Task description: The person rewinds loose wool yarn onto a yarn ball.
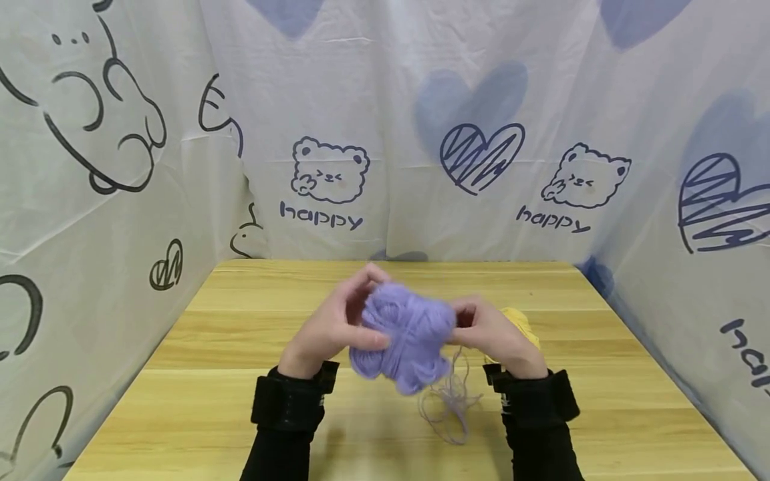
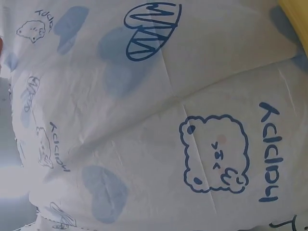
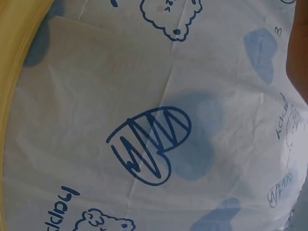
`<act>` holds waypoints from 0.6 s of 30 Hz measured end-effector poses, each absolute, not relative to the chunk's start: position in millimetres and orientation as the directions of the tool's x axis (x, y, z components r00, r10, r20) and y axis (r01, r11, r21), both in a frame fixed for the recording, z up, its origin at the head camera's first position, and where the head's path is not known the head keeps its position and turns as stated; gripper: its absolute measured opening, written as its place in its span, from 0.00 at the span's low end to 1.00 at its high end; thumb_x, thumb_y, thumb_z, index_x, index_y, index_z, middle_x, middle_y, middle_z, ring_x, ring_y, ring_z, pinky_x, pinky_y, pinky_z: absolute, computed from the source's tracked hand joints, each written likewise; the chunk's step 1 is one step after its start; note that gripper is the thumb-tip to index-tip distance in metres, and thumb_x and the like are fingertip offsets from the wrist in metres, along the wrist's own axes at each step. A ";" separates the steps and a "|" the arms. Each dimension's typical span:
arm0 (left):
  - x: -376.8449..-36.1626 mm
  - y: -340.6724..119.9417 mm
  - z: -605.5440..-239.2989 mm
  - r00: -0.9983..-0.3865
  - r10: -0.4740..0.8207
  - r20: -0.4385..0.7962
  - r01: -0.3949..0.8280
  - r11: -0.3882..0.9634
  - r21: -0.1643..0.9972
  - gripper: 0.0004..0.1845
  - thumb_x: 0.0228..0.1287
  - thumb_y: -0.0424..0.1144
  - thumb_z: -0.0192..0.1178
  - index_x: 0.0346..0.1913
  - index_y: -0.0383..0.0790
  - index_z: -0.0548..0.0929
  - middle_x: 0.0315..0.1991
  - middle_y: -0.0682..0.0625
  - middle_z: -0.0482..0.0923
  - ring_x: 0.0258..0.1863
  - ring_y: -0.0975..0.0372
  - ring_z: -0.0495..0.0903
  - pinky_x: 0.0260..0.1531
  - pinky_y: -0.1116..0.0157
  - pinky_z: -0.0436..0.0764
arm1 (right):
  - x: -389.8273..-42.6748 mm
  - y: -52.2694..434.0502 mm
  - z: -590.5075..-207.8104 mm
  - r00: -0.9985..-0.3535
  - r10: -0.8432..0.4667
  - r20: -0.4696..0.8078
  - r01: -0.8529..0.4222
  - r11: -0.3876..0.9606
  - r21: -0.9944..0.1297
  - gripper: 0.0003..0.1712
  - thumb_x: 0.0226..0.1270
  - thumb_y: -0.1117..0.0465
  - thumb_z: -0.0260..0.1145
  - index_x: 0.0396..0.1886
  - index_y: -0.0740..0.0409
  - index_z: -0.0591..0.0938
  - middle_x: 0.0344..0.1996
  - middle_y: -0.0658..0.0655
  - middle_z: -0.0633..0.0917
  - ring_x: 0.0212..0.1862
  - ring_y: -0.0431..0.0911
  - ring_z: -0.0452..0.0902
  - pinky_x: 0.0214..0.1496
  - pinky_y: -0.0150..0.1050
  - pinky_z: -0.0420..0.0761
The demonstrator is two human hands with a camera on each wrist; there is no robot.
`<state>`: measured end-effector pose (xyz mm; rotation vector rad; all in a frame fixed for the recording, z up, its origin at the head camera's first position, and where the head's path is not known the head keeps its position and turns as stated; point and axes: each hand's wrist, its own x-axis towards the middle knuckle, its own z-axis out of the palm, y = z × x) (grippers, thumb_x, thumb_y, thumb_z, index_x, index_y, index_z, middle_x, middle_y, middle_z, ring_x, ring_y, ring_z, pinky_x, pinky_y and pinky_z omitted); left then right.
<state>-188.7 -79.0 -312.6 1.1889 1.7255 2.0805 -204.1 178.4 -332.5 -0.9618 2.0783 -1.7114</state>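
In the head view a ball of purple yarn [image 1: 409,334] is held above the wooden table, wound round its middle and bulging into lobes. My left hand [image 1: 325,334] grips it from the left, thumb across the front and fingers behind. At its right edge my right hand [image 1: 496,337] pinches the yarn; its fingertips are partly hidden, so whether it holds a loose strand or the ball's side is unclear. Loose pale purple strands [image 1: 454,401] trail in loops beneath the ball. Part of my right hand [image 3: 298,62] shows at the right wrist view's edge.
Yellow yarn [image 1: 522,324] lies behind my right hand, partly covered by it. The wooden table [image 1: 198,394] is bounded at the back and both sides by white cloth [image 1: 409,133] printed with hearts and bears. Both wrist views mostly face this cloth.
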 end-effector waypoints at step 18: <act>-196.2 -74.4 -318.2 -0.838 0.405 0.365 0.404 0.014 0.914 0.24 0.51 0.30 0.70 0.49 0.41 0.70 0.47 0.42 0.75 0.44 0.52 0.79 0.39 0.55 0.87 | -175.7 167.0 -312.8 -0.649 -0.520 0.556 -0.615 -0.071 -0.785 0.07 0.63 0.76 0.60 0.37 0.69 0.84 0.19 0.52 0.74 0.19 0.44 0.61 0.17 0.38 0.62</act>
